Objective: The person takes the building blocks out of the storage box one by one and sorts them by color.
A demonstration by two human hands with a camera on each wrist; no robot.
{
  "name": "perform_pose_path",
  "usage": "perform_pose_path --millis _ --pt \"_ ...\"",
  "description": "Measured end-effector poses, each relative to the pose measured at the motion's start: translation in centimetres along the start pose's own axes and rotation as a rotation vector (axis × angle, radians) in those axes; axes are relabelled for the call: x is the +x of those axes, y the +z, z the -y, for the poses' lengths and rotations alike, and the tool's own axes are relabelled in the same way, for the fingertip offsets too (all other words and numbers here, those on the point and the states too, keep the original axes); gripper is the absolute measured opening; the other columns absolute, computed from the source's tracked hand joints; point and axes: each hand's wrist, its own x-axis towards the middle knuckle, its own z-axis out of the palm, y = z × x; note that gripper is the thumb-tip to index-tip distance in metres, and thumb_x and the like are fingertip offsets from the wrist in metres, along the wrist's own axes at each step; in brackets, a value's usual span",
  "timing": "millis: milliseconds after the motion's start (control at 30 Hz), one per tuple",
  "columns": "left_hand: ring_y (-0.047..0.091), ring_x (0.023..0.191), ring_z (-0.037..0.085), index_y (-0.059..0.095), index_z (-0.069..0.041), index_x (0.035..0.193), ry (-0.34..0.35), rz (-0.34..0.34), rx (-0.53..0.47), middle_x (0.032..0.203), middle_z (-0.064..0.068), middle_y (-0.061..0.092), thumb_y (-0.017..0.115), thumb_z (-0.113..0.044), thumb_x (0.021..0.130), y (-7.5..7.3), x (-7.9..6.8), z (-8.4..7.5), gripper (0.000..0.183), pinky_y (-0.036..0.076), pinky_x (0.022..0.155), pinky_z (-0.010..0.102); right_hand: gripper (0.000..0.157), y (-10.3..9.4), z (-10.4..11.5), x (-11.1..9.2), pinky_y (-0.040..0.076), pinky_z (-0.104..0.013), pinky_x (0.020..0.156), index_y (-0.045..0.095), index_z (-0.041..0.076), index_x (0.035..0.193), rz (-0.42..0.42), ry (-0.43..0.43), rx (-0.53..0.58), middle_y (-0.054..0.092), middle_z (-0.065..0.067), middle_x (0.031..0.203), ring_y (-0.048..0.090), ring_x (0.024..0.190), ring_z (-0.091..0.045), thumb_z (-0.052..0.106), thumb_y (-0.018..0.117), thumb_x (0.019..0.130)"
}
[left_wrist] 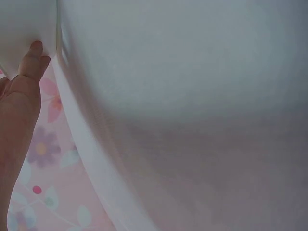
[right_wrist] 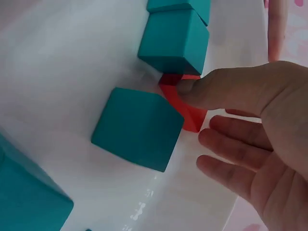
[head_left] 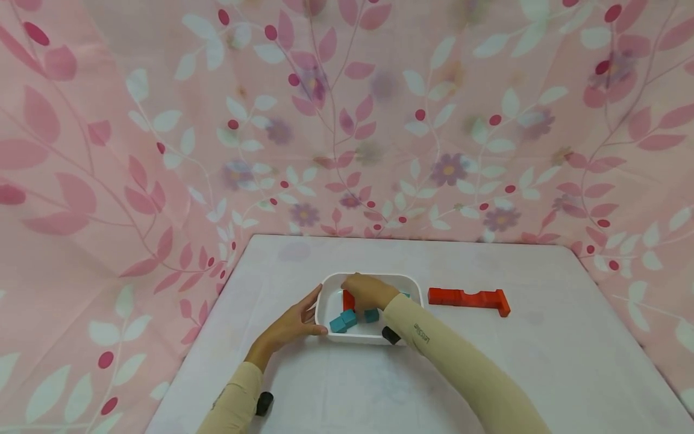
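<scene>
Small dark lettering (head_left: 421, 333) runs along the right sleeve (head_left: 466, 374) near the cuff; it appears to read "LeeSlim", though its letters are too small to be certain. The left sleeve (head_left: 234, 402) bears a dark marking (head_left: 218, 398) too foreshortened to read. Neither wrist view shows legible text.

Left hand (head_left: 294, 321) touches a white tray (head_left: 355, 339) — inside, right hand (head_left: 370, 293) grips a red block (head_left: 348, 301).

The right hand (head_left: 370, 292) is partly hiding a red block (head_left: 348, 300); the right-wrist view is cropping a teal block (right_wrist: 29, 192).
</scene>
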Motion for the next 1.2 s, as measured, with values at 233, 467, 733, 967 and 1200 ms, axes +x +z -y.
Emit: perform_pose_path --millis 233,467,733,967,1200 --pt "0.024 0.127 0.023 0.009 -0.034 0.14 0.018 0.01 -0.012 0.145 -0.008 0.01 0.072 -0.02 0.072 -0.1 0.1 0.4 0.094 0.033 0.094 0.042 0.045 0.2 1.2 0.7 0.046 -0.035 0.081 0.062 0.018 0.1 0.019 0.072 -0.111 0.055 0.008 0.076 0.049 0.071 -0.013 0.015 0.081 0.059" --pt "0.024 0.127 0.02 0.008 -0.032 0.14 0.039 0.02 -0.018 0.145 -0.008 0.009 0.072 -0.018 0.071 0.0 0.1 0.0 0.094 0.032 0.096 0.037 0.035 0.4 1.6 1.4 0.047 -0.032 0.078 0.063 0.015 0.094 0.025 0.029 -0.278 0.053 0.006 0.069 0.049 0.066 -0.015 0.019 0.078 0.063" --pt "0.026 0.127 0.019 0.009 -0.033 0.14 0.026 0.013 -0.009 0.145 -0.007 0.01 0.073 -0.021 0.07 -0.3 -0.2 -0.3 0.095 0.034 0.095 0.037 0.035 0.9 0.7 1.9 0.047 -0.027 0.071 0.063 0.016 0.096 0.017 0.038 -0.125 0.052 0.008 0.07 0.049 0.067 -0.013 0.023 0.077 0.064" --pt "0.026 0.127 0.018 0.009 -0.033 0.14 0.022 0.011 -0.006 0.145 -0.008 0.01 0.073 -0.02 0.07 -0.2 0.0 -0.3 0.096 0.033 0.095 0.038 0.047 0.7 0.2 1.7 0.047 -0.029 0.072 0.06 0.017 0.107 0.027 0.034 -0.072 0.056 0.008 0.079 0.05 0.07 -0.013 0.02 0.078 0.063" --pt "0.026 0.126 0.018 0.009 -0.032 0.14 0.005 0.006 -0.009 0.145 -0.008 0.011 0.073 -0.02 0.07 -0.1 -0.2 -0.5 0.096 0.035 0.094 0.037 0.058 -0.3 -0.1 1.0 0.047 -0.027 0.074 0.057 0.013 0.11 0.024 -0.036 -0.059 0.056 0.002 0.091 0.047 0.078 -0.012 0.028 0.08 0.059"
